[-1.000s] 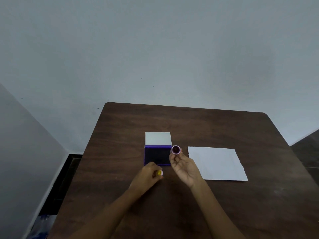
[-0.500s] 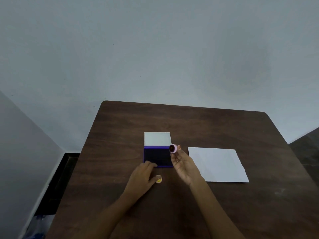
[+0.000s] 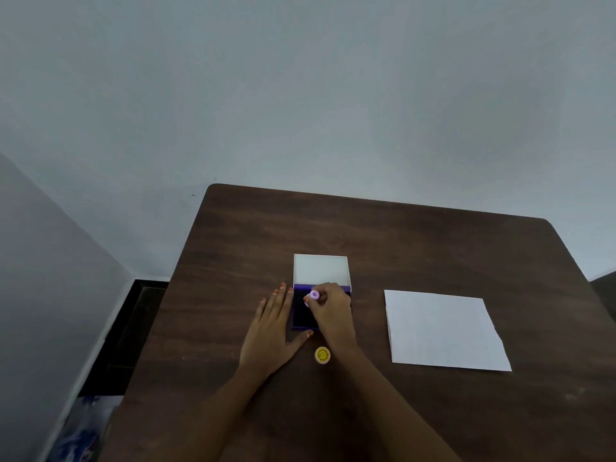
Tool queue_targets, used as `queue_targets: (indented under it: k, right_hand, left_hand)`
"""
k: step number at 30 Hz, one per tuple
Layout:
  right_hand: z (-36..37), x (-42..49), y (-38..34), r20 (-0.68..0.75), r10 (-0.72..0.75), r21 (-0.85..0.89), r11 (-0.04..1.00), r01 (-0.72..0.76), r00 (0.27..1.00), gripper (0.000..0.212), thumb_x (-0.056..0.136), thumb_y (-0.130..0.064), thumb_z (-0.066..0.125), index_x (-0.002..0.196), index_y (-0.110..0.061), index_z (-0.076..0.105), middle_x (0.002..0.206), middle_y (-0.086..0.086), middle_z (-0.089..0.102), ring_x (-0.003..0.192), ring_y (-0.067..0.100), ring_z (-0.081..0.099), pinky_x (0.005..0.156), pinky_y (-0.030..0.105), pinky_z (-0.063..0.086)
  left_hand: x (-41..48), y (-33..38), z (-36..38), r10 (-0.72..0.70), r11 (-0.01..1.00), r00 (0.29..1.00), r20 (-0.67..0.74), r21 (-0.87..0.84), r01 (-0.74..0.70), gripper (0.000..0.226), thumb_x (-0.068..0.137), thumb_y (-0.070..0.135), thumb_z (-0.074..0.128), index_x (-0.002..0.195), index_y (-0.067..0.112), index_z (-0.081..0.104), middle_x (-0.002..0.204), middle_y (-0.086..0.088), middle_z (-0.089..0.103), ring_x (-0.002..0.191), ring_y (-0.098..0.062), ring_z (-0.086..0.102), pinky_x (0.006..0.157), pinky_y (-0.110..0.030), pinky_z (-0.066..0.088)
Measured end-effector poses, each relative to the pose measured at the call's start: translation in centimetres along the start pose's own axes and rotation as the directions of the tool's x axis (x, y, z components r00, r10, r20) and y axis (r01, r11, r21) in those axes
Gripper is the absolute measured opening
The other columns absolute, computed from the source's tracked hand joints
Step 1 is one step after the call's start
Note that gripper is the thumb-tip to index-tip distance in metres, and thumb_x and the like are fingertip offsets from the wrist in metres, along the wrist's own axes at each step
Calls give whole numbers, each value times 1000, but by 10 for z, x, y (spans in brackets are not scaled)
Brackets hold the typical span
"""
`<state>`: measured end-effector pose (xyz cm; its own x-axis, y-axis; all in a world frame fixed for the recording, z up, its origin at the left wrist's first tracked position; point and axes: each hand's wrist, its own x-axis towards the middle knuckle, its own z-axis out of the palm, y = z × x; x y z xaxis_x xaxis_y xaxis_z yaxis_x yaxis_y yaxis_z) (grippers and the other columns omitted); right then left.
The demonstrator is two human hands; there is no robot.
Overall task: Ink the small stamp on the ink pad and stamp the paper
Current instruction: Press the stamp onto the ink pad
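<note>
A purple ink pad [image 3: 301, 313] lies open in the middle of the dark wooden table [image 3: 416, 248], its white lid [image 3: 320, 269] folded back behind it. My right hand [image 3: 330, 311] pinches a small pink stamp [image 3: 313, 295] and holds it face down over the dark ink surface. Whether the stamp touches the ink I cannot tell. My left hand [image 3: 270, 331] lies flat on the table with fingers spread, against the pad's left edge, thumb at its near corner. A white sheet of paper [image 3: 443, 330] lies to the right.
A small round yellow cap [image 3: 322, 355] with a smiley face sits on the table just in front of the pad, between my wrists. Pale walls rise behind and to the left. A dark floor gap and a bluish bag [image 3: 80, 435] show left of the table.
My right hand turned the pink stamp face down and moved it left over the ink pad. My left hand let go of the yellow cap and spread flat beside the pad.
</note>
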<state>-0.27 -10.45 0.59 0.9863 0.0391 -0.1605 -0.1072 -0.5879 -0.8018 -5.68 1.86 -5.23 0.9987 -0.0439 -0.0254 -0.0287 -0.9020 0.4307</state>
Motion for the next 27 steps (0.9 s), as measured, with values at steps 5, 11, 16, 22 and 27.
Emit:
queue_targets:
  k: [5,11,16,22,27]
  right_hand:
    - [2,-4,4,22,-83,-111,990,85,996,15,83,-11,61,96,-3,59,101,16,65,93,22,59,83,28,46]
    - [0,-2,0,-11,-50,-107,993,48,999,17,83,-11,61,98,-3,59,104,16,65,96,23,59,85,29,46]
    - [-1,-1,1,-21,-53,-127,991,50,998,19,82,-12,63,98,-4,60,103,15,66,93,21,60,81,24,44]
    - [1,-1,0,-24,-60,-133,990,56,998,20,81,-11,64,99,-4,60,103,16,66,94,23,61,85,31,49]
    - [-2,1,-3,12,-43,-113,993,44,999,16,80,-10,64,94,-2,59,100,17,65,88,20,59,75,22,44]
  left_hand:
    - [-2,4,3,24,999,1000,16,44,-24,82,83,65,35,139,23,-8,148,2,-10,137,-12,-8,111,-34,-8]
    - [3,6,0,37,997,999,10,74,-37,83,83,64,34,139,23,-12,147,3,-12,136,-11,-12,112,-32,-7]
    - [3,6,-1,41,997,999,17,70,-42,83,83,63,36,138,23,-11,148,2,-11,136,-13,-11,112,-33,-7]
    - [3,8,-2,41,996,999,10,75,-42,83,84,61,39,141,18,-2,154,-6,3,136,-14,-7,112,-37,-5]
    - [1,11,-6,26,998,1000,8,65,-27,82,85,60,38,142,14,-1,155,-7,5,141,-16,0,113,-32,-3]
